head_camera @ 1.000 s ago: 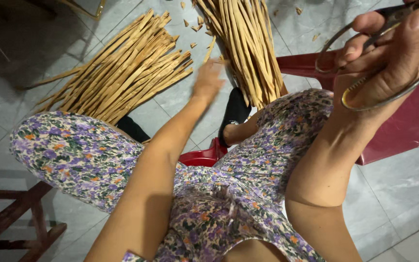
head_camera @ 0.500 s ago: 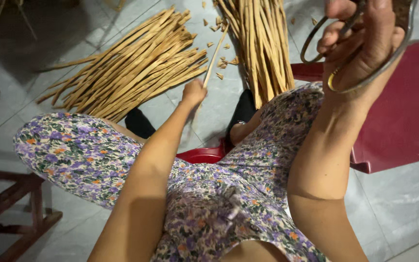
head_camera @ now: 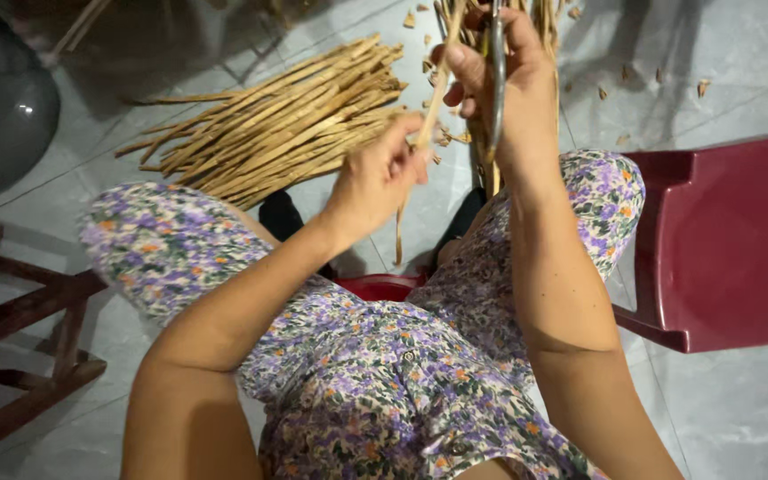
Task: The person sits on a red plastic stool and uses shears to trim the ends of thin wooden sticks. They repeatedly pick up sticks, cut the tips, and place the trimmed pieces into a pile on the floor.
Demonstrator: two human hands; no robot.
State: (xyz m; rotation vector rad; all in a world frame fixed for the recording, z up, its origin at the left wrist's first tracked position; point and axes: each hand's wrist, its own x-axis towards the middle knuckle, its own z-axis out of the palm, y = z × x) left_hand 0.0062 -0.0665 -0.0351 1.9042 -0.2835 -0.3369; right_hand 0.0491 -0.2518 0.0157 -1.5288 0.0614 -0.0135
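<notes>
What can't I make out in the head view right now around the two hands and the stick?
- Scissors: blades run off the top edge; the right hand covers the handles.
- Stick: its top leaves the frame; the left hand hides its middle.
- Far bundle of sticks: mostly cut off by the top edge.
- Wooden stool: cropped by the left edge.

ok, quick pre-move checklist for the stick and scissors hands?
1. Left hand pinches the thin stick: ok.
2. Right hand grips the metal scissors: ok.
3. Scissor blades on the stick: cannot tell, blades out of view.
4. Stick clear of the flowered dress: ok.
5. Stick bundle on the floor, apart from both hands: ok.
</notes>
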